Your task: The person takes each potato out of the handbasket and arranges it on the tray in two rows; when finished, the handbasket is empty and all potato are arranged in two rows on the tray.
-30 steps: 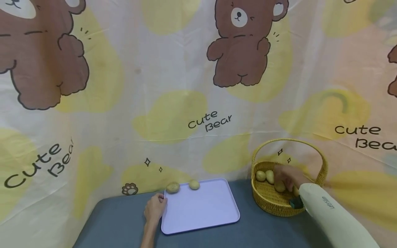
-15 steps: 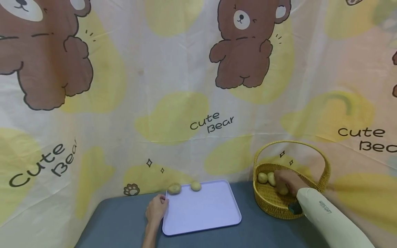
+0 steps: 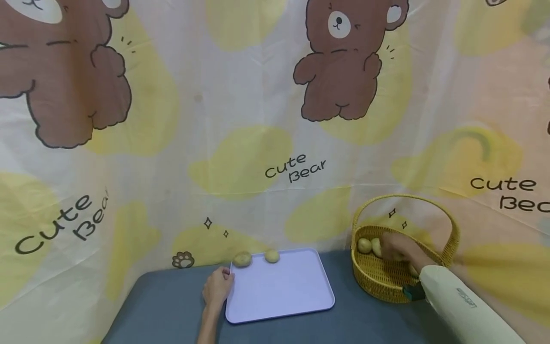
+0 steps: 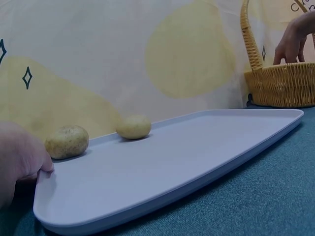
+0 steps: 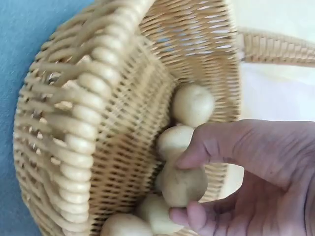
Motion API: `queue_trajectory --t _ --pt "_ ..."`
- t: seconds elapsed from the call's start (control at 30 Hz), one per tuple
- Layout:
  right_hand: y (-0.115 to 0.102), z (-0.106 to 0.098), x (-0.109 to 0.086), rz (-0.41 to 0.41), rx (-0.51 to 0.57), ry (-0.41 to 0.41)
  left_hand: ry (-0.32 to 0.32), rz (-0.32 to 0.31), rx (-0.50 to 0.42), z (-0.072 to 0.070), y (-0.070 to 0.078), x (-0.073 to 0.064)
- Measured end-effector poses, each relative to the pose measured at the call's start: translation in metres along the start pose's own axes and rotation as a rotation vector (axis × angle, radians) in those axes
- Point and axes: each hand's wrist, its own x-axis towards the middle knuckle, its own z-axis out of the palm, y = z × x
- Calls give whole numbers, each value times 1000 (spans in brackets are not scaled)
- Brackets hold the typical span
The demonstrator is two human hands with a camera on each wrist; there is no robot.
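In the head view, my left hand holds the left rim of a pale lilac tray. Two potatoes sit along the tray's far edge: a larger, speckled potato near my left fingers and a smaller, smoother potato to its right. My right hand reaches into a wicker basket, pinching a potato between thumb and fingers. Several more potatoes lie around it, among them a potato by the basket wall and a potato low in the right wrist view.
The basket's tall arched handle rises over my right hand. A grey-blue tabletop lies under tray and basket. Close behind them hangs a curtain printed with bears.
My right hand stays inside the basket, its fingers shifting among the potatoes; the potato seen under it earlier is now mostly covered. My left hand keeps its place on the tray.
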Motion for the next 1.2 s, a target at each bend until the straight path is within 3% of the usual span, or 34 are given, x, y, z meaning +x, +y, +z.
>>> queue_trajectory --t 0.1,0.17,0.3,0.5,0.63,0.77,0.97,1.2 --pt "-2 -3 -8 -71 79 54 4 2 -1 -2 2 1" --pt "-4 -6 -13 -77 115 79 4 1 -2 -2 3 1" --pt "-9 -9 -23 -89 86 137 3 2 -4 -2 4 0" --pt "-18 -11 -51 -99 158 285 5 0 -3 -1 5 0" --pt "-33 -7 -71 -115 221 359 8 7 -5 -1 4 0" --pt "-56 -2 -83 -155 210 429 22 4 10 -1 0 -1" --pt "-95 3 -79 -282 180 505 26 11 15 0 0 -1" --pt "-141 15 -42 -447 155 515 25 -5 20 1 1 2"
